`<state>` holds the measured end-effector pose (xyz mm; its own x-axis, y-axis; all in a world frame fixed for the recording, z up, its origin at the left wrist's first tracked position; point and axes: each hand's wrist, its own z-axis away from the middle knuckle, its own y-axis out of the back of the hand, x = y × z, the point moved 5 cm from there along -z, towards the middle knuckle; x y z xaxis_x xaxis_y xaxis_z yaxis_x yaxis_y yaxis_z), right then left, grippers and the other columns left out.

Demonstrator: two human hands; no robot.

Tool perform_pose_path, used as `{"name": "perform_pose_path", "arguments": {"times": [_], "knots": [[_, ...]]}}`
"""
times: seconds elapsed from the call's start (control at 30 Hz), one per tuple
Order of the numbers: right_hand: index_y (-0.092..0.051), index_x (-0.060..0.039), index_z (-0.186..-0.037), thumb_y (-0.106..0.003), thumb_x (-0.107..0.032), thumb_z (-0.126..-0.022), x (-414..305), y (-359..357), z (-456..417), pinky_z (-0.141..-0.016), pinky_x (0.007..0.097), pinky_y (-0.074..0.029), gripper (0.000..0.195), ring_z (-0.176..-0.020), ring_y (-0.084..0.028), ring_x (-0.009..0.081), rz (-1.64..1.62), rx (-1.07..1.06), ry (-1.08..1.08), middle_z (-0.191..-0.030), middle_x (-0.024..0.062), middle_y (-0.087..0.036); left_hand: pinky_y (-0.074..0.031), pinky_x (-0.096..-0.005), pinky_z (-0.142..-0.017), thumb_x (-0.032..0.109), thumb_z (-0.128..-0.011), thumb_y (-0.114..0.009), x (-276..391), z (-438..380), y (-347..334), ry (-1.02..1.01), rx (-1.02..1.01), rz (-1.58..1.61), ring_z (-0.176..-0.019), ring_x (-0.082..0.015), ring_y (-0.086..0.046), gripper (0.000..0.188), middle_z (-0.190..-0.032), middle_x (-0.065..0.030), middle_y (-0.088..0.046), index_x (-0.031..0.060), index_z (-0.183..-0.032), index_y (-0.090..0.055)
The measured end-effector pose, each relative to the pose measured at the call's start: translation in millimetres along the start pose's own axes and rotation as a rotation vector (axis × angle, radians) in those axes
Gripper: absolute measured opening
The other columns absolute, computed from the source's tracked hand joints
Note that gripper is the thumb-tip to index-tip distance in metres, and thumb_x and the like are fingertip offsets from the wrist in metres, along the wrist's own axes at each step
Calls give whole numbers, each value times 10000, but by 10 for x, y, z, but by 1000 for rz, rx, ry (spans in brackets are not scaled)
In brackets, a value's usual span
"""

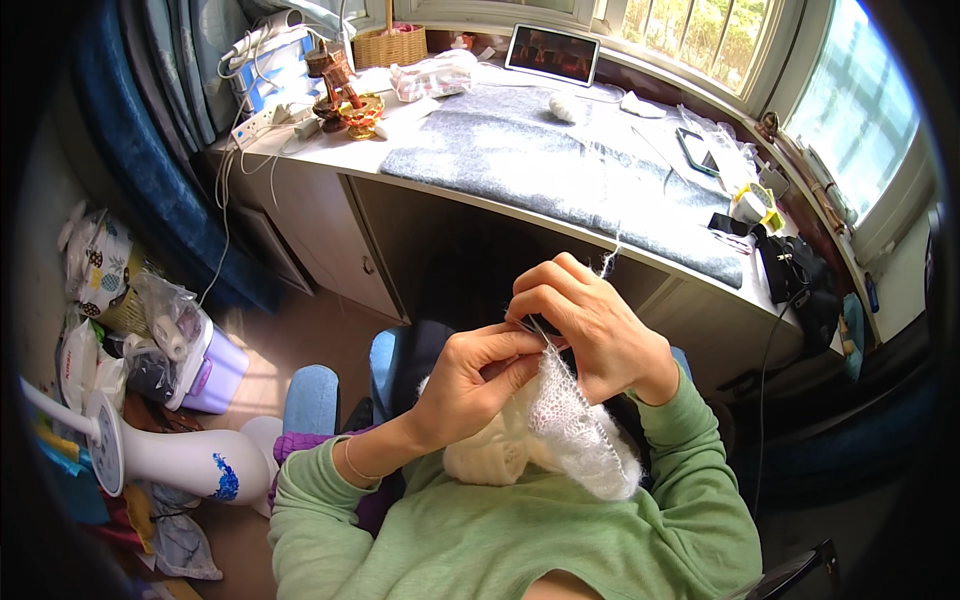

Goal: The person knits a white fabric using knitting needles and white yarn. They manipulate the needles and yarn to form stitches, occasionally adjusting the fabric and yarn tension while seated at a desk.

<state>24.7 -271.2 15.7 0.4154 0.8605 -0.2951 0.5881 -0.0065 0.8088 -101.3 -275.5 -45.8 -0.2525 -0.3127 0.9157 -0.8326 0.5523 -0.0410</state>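
White knitted fabric (566,409) hangs below my two hands, over my lap. My left hand (480,379) grips its upper edge along with the knitting needles (541,330). Close against it, my right hand (592,322) is bent over the needles, fingers curled at the top of the work; its fingertips are partly hidden. From behind that hand a strand of white yarn (613,251) runs up to the table. Cream-coloured yarn or knitting (484,454) lies bundled in my lap behind the fabric. On the grey cloth sits a ball of white yarn (564,107).
Before me stands a white table (307,161) partly covered by a grey felt cloth (465,142). A tablet (553,54), a phone (697,151) and a wicker basket (390,46) rest on it. At left are a purple-and-white bin (217,379) and a white vase-shaped stand (187,461).
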Motion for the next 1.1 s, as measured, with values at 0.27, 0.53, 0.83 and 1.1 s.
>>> {"name": "perform_pose_path", "arguments": {"times": [0.27,0.53,0.83,1.1], "knots": [[-753,-158,-857,-676,-346,-511,-89,225,390,-664,309,-340,402,-719,-445,155,302,460,89,-810,-30,-563,-480,-190,-701,58,-941,-560,46,-51,75,192,17,377,-788,-50,-583,182,-896,-41,-664,5,-1090,-651],[-741,-137,-884,-687,-232,-495,-231,212,336,-651,304,-329,404,-758,-482,156,442,475,177,-882,-25,-589,-516,-214,-709,90,-928,-614,5,-29,198,95,132,488,-778,-65,-609,112,-889,-54,-673,7,-995,-648],[-570,-71,-1042,-659,-463,-636,40,21,108,-751,404,-409,572,-923,-519,299,3,176,176,-1080,110,-550,-487,-209,-746,76,-919,-625,-36,10,25,199,-30,295,-815,-55,-593,152,-893,-26,-660,-18,-1033,-660],[-661,-125,-788,-585,-491,-728,56,194,315,-726,352,-261,378,-648,-472,151,238,402,167,-744,-15,-580,-503,-198,-726,99,-898,-664,17,-32,79,148,48,398,-804,-52,-600,164,-887,-28,-674,-6,-1024,-673]]}}
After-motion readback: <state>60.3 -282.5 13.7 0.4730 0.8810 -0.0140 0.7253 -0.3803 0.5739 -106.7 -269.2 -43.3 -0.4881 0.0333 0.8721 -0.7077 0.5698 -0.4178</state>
